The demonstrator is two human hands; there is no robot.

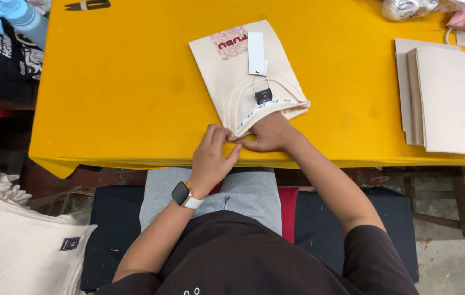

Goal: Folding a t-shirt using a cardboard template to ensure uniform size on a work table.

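Your left hand (pixel 214 154) pinches the near collar edge of the folded cream T-shirt (pixel 246 76) at the yellow table's (pixel 112 98) near edge; your right hand (pixel 268 133) presses flat. Tugging could undo the fold or snag the white hang tag (pixel 257 53).

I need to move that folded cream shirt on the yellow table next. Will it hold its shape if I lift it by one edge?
Probably not. The shirt is soft cloth, so it would likely droop and unfold. Its white tag hangs on a thin string and may swing. The right hand is tucked into the collar, the left hand beside it.
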